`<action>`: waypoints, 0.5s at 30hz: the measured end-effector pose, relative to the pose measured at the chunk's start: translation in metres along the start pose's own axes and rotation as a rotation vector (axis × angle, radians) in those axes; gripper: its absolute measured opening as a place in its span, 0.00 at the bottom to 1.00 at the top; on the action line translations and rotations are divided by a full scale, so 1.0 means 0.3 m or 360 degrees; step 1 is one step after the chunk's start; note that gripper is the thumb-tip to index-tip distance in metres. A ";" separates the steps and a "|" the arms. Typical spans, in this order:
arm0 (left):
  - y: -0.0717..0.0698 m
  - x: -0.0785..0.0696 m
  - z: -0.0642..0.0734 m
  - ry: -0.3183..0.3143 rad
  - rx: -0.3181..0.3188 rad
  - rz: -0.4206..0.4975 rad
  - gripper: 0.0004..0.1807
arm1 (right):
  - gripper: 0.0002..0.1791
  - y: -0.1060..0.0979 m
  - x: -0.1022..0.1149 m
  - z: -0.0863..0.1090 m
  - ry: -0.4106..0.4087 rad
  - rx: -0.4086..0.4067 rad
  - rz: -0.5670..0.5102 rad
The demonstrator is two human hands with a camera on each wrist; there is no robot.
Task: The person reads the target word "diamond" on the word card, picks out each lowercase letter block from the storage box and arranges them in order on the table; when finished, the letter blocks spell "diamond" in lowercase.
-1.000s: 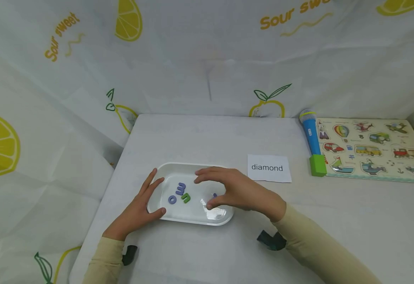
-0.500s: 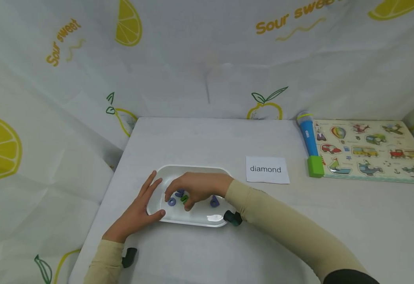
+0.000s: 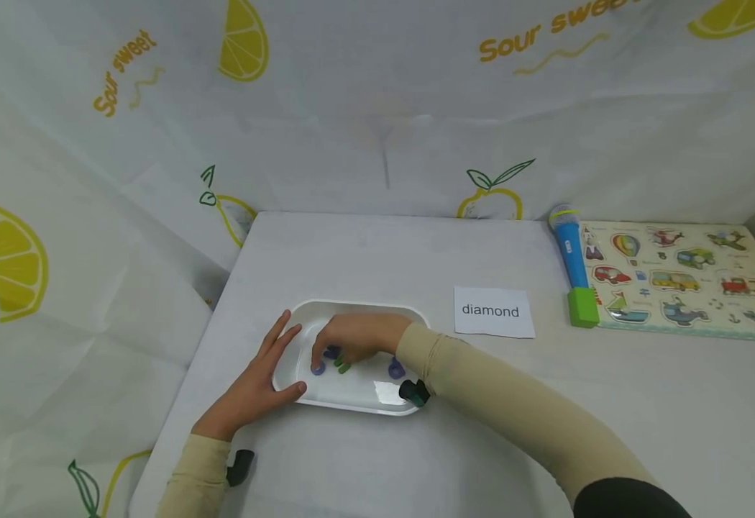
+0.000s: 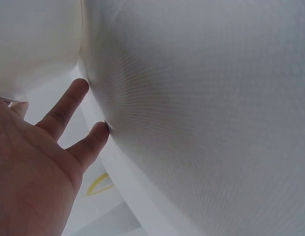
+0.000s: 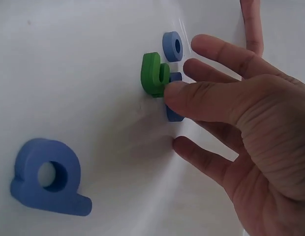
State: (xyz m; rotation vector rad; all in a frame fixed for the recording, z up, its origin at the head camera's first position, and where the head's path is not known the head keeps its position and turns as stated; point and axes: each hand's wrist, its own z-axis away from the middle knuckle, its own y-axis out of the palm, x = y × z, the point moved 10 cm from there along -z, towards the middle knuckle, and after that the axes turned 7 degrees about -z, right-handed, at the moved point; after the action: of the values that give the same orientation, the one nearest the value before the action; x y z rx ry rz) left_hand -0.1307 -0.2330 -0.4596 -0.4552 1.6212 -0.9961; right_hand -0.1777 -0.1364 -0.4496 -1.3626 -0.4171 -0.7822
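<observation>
My left hand (image 3: 254,381) spreads its fingers along the left end of a white tray (image 3: 351,396), thumb at the front rim. Inside the tray, my right hand (image 3: 359,337) reaches down over small toy letters, fingers bent and apart. In the right wrist view its thumb (image 5: 184,101) overlaps the green n (image 5: 151,76) and the blue m (image 5: 175,114) behind it. Its index fingertip lies close to the blue o (image 5: 167,46). Apart from these, towards the tray's right end, lies a blue round letter with a short stem (image 5: 32,172). The left wrist view shows the left palm (image 4: 34,167) and fingers.
A paper card reading "diamond" (image 3: 494,312) lies right of the tray. Further right are a blue toy microphone (image 3: 570,252), a green block (image 3: 583,308) and a picture puzzle board (image 3: 688,277). A printed curtain (image 3: 351,108) hangs behind the white table (image 3: 377,252).
My right hand has moved left across the tray from its right part to the letters, then slightly lower over them. The left hand has stayed at the tray's left end.
</observation>
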 end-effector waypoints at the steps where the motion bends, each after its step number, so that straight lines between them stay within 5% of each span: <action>1: 0.000 0.001 0.001 -0.0002 -0.0001 0.0003 0.51 | 0.26 0.000 -0.002 -0.002 0.0004 0.0003 0.0041; 6: -0.002 0.001 0.002 0.0000 -0.0004 0.0008 0.51 | 0.26 0.001 -0.023 -0.025 0.0017 0.0007 0.0254; 11: 0.000 0.003 0.000 0.0018 -0.0008 -0.0006 0.51 | 0.22 0.009 0.007 -0.051 -0.0144 -0.0018 0.0417; 15: 0.003 0.007 -0.001 0.0020 -0.0012 -0.0010 0.51 | 0.20 0.008 0.026 -0.059 -0.0189 -0.0048 0.0408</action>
State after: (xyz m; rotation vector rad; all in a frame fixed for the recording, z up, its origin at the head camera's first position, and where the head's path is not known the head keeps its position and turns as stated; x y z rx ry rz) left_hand -0.1315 -0.2339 -0.4615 -0.4603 1.6359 -0.9995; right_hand -0.1738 -0.1556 -0.4495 -1.4616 -0.3158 -0.4999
